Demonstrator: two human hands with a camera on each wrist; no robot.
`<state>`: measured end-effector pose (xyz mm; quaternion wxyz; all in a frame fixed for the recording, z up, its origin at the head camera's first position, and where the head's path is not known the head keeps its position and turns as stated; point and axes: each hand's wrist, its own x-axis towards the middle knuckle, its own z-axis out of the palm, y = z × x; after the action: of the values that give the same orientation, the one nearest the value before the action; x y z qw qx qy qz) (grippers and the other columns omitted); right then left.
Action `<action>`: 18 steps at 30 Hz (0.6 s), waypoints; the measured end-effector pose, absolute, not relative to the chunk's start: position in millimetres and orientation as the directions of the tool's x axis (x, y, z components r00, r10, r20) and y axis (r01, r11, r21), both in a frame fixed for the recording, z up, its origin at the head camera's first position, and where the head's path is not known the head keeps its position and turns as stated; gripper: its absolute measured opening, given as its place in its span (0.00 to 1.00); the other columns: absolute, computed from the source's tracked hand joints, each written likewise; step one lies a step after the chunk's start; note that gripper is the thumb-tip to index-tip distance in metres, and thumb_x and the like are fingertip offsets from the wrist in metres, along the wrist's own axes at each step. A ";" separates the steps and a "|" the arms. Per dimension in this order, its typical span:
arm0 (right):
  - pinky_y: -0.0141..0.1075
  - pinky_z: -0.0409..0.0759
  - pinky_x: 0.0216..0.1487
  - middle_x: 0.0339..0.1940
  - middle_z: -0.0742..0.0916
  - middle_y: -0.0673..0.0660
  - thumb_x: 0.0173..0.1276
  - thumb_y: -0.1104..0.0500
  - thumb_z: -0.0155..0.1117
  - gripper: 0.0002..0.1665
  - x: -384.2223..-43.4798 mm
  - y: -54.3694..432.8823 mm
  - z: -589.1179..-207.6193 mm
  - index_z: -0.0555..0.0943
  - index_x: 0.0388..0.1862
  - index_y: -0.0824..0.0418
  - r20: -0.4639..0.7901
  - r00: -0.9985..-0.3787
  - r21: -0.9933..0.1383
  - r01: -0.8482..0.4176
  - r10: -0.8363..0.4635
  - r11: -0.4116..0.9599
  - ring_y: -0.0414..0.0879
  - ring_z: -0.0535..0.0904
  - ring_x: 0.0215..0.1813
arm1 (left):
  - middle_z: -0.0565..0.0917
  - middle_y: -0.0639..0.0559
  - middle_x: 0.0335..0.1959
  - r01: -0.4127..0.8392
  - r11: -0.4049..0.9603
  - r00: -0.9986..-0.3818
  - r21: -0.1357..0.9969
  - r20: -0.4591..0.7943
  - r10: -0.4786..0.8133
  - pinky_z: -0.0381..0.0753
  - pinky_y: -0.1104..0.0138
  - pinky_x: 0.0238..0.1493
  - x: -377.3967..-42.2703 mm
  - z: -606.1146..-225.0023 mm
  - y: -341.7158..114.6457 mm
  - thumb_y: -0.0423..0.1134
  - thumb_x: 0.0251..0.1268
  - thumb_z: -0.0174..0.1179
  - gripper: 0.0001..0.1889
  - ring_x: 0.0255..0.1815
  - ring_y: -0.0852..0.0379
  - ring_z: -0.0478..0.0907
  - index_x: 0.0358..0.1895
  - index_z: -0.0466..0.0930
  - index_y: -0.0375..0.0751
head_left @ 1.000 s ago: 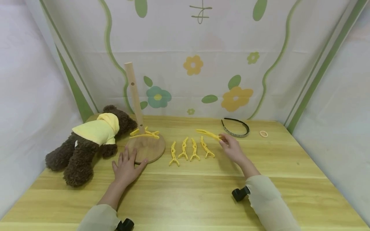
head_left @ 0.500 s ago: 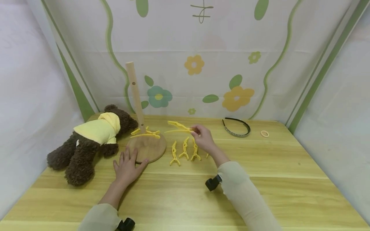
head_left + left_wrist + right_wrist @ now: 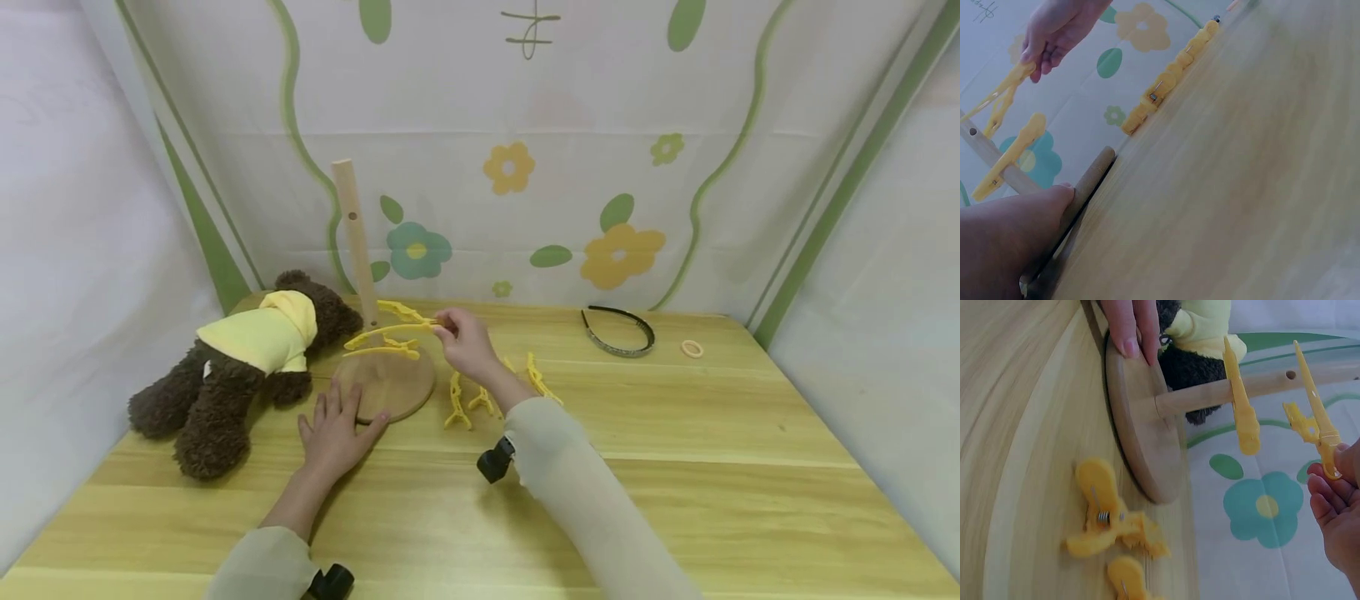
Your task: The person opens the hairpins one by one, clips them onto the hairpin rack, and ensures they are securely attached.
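My right hand (image 3: pixel 468 343) pinches the handles of a yellow hair clip (image 3: pixel 393 329), its two arms spread apart around the wooden post (image 3: pixel 354 233). Below it, another yellow clip (image 3: pixel 1242 415) is clamped across the post close above the round wooden base (image 3: pixel 405 392). My left hand (image 3: pixel 335 433) rests with spread fingers on the near left edge of that base. Several more yellow clips (image 3: pixel 457 400) stand in a row on the table right of the base, partly hidden by my right forearm in the head view.
A brown teddy bear (image 3: pixel 255 333) in a yellow hoodie lies left of the post. Farther right on the wooden table (image 3: pixel 720 483) are a black glittery headband (image 3: pixel 626 348) and a small beige ring (image 3: pixel 692 349). A flower-patterned cloth (image 3: pixel 562 167) hangs behind the table.
My right hand has carried the yellow hair clip leftward from above the row to the post, and its arms have spread apart. My left hand stays on the base.
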<state>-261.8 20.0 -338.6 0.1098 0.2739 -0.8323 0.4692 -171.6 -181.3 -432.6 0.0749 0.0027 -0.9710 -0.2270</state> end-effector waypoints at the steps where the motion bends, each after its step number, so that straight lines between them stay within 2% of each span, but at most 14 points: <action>1: 0.29 0.72 0.33 0.31 0.78 0.57 0.61 0.67 0.54 0.09 -262.2 17.0 -338.3 0.75 0.40 0.69 0.432 -0.828 -0.723 -0.555 -0.357 0.412 0.45 0.73 0.32 | 0.40 0.32 0.65 0.028 0.897 -0.989 0.441 0.143 -0.039 0.31 0.35 0.48 -171.7 -432.7 -181.0 0.66 0.54 0.41 0.42 0.61 0.29 0.38 0.65 0.53 0.37; 12: 0.27 0.71 0.31 0.30 0.77 0.56 0.62 0.66 0.53 0.10 -265.5 -5.3 -336.2 0.74 0.42 0.68 0.383 -0.839 -0.727 -0.531 -0.386 0.435 0.43 0.72 0.31 | 0.41 0.31 0.65 0.025 0.900 -0.988 0.435 0.146 -0.044 0.32 0.35 0.48 -171.6 -431.3 -181.4 0.66 0.55 0.41 0.42 0.61 0.29 0.39 0.65 0.53 0.37; 18: 0.28 0.70 0.30 0.29 0.77 0.56 0.62 0.67 0.53 0.09 -269.3 -12.1 -337.4 0.75 0.41 0.68 0.394 -0.828 -0.690 -0.553 -0.398 0.467 0.43 0.71 0.30 | 0.41 0.31 0.65 0.026 0.898 -0.987 0.440 0.152 -0.046 0.32 0.34 0.47 -172.3 -432.1 -180.5 0.66 0.55 0.42 0.41 0.60 0.29 0.39 0.64 0.54 0.37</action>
<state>-269.3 -12.1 -337.4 0.0889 0.2792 -0.8518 0.4343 -172.3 -180.5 -432.1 0.0793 0.0053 -0.9709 -0.2261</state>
